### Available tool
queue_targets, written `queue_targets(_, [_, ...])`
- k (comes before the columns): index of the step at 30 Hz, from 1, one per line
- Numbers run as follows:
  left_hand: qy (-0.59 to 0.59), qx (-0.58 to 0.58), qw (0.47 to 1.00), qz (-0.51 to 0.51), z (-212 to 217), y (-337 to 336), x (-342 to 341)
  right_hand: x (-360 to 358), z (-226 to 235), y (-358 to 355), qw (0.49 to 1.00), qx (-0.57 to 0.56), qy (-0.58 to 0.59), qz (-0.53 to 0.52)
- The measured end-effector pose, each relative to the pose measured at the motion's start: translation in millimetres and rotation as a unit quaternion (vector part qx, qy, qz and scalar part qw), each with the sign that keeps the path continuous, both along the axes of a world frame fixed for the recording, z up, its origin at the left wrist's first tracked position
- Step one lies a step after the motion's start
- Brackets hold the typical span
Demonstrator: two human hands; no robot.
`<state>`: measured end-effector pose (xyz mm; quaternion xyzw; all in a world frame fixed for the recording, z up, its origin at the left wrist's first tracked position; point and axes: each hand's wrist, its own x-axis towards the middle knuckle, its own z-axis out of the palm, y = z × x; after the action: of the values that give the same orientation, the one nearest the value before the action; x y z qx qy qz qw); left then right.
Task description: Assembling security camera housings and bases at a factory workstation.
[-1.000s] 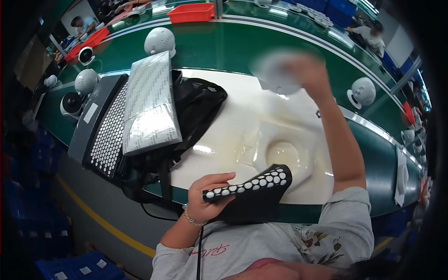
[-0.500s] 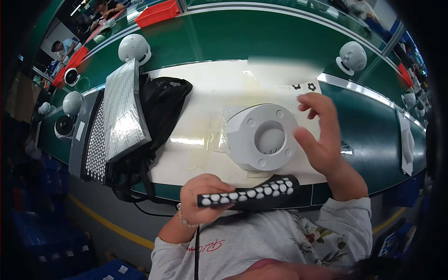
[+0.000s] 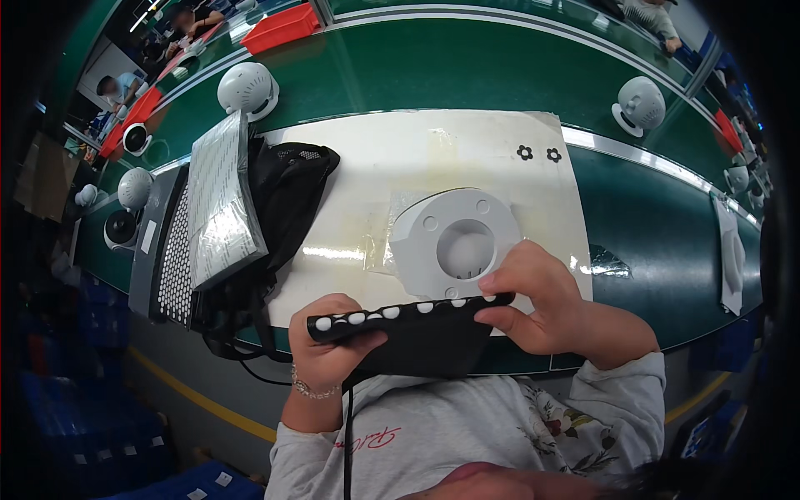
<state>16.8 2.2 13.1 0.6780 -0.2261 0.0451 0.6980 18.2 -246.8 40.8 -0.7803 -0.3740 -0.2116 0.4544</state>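
In front of my chest is a black sheet with rows of white round pads, seen almost edge-on. My left hand grips its left end, thumb underneath. At the right end my right hand has thumb and forefinger closed on the sheet's edge; whether a single pad is between the fingertips I cannot tell. Just beyond the sheet lies a white ring-shaped device base, with a large round opening and shallow round recesses around it. Its near edge is partly hidden by the sheet and my right hand.
Under the base lies a white mat with two flower marks. To the left are a silvery wrapped stack, a black mesh bag and a dotted sheet. White round devices and a red bin stand farther off.
My right hand has come down from beside the white base to the sheet's right end and closed there. The sheet has shifted slightly left and tilted. A pale blur at the mat's far edge is gone.
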Motion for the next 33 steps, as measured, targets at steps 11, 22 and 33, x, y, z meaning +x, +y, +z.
queue_targets(11, [-0.033,0.017,0.998,0.046,-4.4,-7.7,-0.9,-4.4,24.0,-2.3,0.993,-0.049,-0.107,-0.018])
queue_targets(22, [-0.1,0.116,0.988,0.02,-6.8,-10.4,2.2,-7.4,14.9,11.6,0.996,0.009,-0.083,0.037])
queue_targets(33, [-0.167,0.139,0.976,-0.013,-5.0,-16.5,4.5,-4.5,20.9,17.8,0.991,-0.017,-0.061,0.12])
